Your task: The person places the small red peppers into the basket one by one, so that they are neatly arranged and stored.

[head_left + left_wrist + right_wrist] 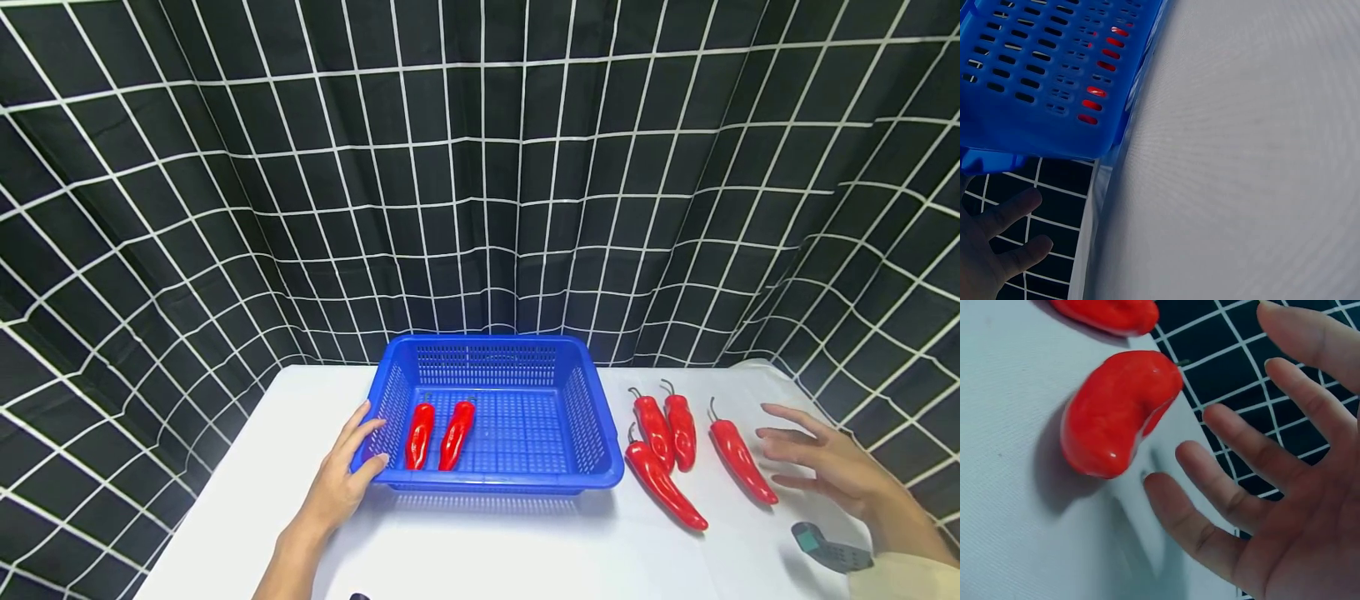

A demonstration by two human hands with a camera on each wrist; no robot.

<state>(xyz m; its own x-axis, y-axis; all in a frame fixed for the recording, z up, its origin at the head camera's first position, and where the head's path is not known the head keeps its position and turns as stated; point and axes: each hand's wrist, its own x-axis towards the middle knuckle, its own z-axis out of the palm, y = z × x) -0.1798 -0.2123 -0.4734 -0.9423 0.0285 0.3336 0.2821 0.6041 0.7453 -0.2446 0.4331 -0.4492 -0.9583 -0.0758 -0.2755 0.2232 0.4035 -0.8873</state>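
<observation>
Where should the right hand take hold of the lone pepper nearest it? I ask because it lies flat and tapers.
Probably across the thick middle of the pepper, coming from above and its right side, where the open right hand hovers. It lies flat on the table, apart from the other peppers, so fingers fit on both flanks.

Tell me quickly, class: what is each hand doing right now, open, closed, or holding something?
Left hand: open, fingers resting on the blue basket at its near left corner.
Right hand: open, fingers spread, holding nothing, beside the rightmost red pepper.
</observation>
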